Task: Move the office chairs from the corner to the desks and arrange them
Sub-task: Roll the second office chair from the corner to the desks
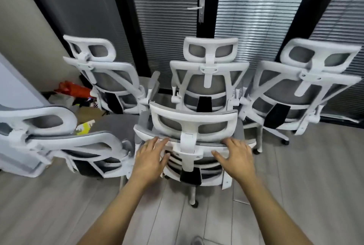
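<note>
Several white-framed office chairs with grey mesh stand with their backs to me. The nearest chair (194,126) is straight ahead. My left hand (150,156) lies with spread, straight fingers against the left of its upper back frame. My right hand (235,155) lies the same way on the right side, thumb out. Neither hand is curled round the frame. Behind it stand a left chair (106,71), a middle chair (208,71) and a right chair (307,79). Another chair (59,136) sits close at my left.
A glass door with blinds and a handle (201,7) is behind the chairs. Rubbish and a red bag (73,89) lie in the left corner by a white panel (13,87). Grey wood floor (315,166) stretches to my right and behind the nearest chair.
</note>
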Demonstrator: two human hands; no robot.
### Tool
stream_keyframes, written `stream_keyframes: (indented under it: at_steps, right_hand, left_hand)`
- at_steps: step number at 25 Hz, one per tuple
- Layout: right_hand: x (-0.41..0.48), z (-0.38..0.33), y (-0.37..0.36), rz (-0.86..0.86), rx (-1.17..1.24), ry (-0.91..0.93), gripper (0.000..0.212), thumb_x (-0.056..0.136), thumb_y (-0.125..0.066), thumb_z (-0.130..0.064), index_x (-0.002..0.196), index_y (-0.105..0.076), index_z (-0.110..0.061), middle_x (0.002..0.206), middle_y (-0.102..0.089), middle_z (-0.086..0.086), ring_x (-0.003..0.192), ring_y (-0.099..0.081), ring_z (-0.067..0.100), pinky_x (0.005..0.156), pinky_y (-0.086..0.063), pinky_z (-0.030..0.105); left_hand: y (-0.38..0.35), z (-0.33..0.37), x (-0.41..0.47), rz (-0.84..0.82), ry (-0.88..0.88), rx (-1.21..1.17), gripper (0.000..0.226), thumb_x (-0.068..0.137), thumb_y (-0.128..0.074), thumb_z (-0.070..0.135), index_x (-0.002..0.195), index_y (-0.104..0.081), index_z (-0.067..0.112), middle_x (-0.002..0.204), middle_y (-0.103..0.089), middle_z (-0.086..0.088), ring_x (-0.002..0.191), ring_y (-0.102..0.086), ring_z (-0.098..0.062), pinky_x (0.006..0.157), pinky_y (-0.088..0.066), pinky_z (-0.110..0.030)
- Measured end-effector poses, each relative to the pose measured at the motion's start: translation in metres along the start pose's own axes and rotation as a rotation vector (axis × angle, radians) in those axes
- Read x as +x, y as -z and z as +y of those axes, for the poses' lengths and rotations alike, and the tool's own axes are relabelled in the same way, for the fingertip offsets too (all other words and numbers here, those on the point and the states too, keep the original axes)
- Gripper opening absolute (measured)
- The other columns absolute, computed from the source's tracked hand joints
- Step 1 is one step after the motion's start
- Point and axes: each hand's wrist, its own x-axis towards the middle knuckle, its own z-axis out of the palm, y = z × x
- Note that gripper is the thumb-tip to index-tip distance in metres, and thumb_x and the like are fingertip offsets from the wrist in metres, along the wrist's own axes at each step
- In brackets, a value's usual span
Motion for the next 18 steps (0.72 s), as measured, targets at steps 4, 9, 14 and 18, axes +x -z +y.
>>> stream_keyframes:
  at_steps: [4, 9, 14, 18]
  right_hand:
    - [-0.006, 0.007, -0.005, 0.04, -0.057, 0.005, 0.054, 0.085, -0.048, -0.077, 0.112, -0.06, -0.031, 0.103, -0.06, -0.016, 0.106, -0.052, 0.011, 0.106, -0.035, 0.032]
    - [-0.056, -0.001, -0.005, 0.089, -0.057, -0.117, 0.062, 0.084, -0.044, -0.081, 0.113, -0.061, -0.029, 0.107, -0.063, -0.011, 0.109, -0.053, 0.014, 0.103, -0.04, 0.034]
    - [-0.14, -0.03, -0.004, 0.223, -0.078, -0.288, 0.057, 0.085, -0.052, -0.075, 0.114, -0.063, -0.026, 0.104, -0.064, -0.009, 0.108, -0.054, 0.017, 0.105, -0.041, 0.037]
    - [-0.221, -0.036, 0.004, 0.32, -0.126, -0.481, 0.055, 0.085, -0.055, -0.074, 0.112, -0.063, -0.027, 0.101, -0.062, -0.01, 0.106, -0.052, 0.015, 0.102, -0.041, 0.035]
  left_hand:
    - [-0.02, -0.03, 0.029, 0.107, -0.154, 0.011, 0.043, 0.095, -0.046, 0.051, 0.137, -0.048, 0.041, 0.144, -0.047, -0.002, 0.139, -0.036, -0.031, 0.116, -0.026, -0.052]
    - [-0.026, -0.03, 0.025, 0.164, -0.267, -0.104, 0.033, 0.088, -0.066, 0.043, 0.117, -0.065, 0.028, 0.122, -0.053, -0.01, 0.121, -0.043, -0.032, 0.101, -0.043, -0.055]
    - [-0.036, -0.032, 0.011, 0.135, -0.494, -0.153, 0.033, 0.086, -0.069, 0.038, 0.114, -0.065, 0.022, 0.119, -0.051, -0.012, 0.117, -0.045, -0.032, 0.097, -0.046, -0.056]
    - [-0.05, -0.001, -0.008, 0.057, -0.673, -0.203, 0.031, 0.086, -0.067, 0.039, 0.112, -0.064, 0.023, 0.117, -0.05, -0.01, 0.116, -0.045, -0.033, 0.099, -0.045, -0.059]
